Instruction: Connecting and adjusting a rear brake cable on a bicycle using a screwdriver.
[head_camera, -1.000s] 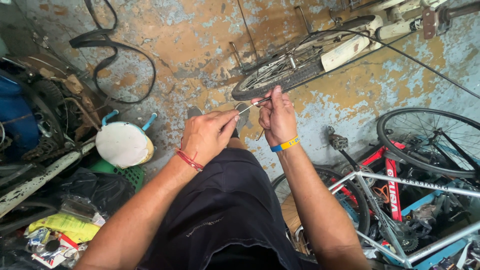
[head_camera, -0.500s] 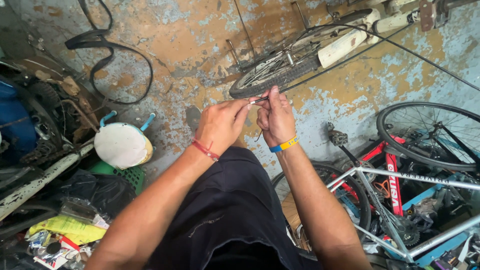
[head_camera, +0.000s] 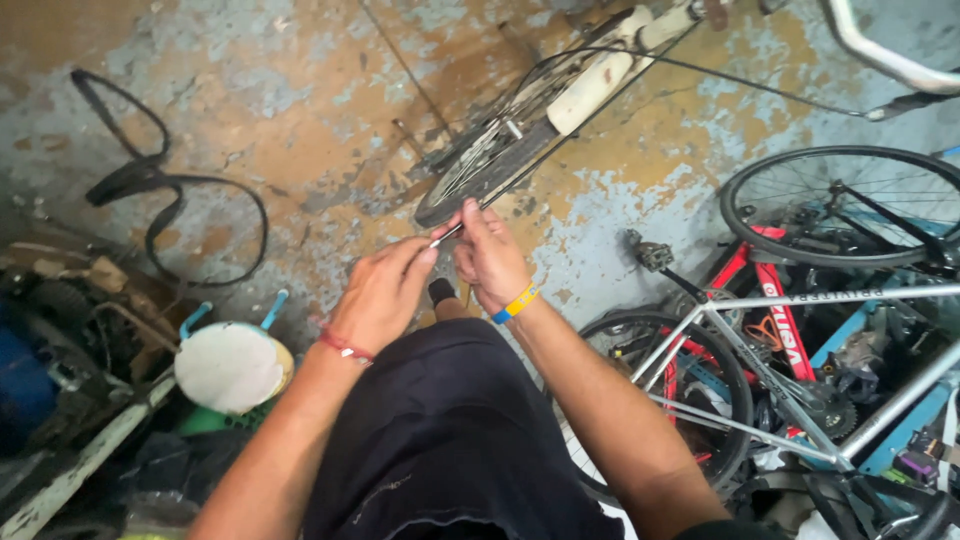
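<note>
My left hand (head_camera: 383, 292), with a red thread band at the wrist, and my right hand (head_camera: 489, 258), with a yellow and blue wristband, meet over my knee in dark trousers (head_camera: 440, 430). Together they pinch a small thin metal piece (head_camera: 446, 235) between the fingertips. Just beyond the fingers lies a bicycle wheel (head_camera: 490, 160) attached to a cream frame tube (head_camera: 600, 70). What exactly the metal piece is cannot be made out.
The concrete floor (head_camera: 300, 120) is worn, with blue and orange patches. A black rubber tube (head_camera: 160, 200) lies at the left. A white-lidded bucket (head_camera: 232, 365) stands beside my left leg, with clutter further left. Red and silver bicycles (head_camera: 780, 340) crowd the right side.
My hands stay together on the small metal piece; the view has shifted slightly, so the wheel and hands sit a little higher and more central.
</note>
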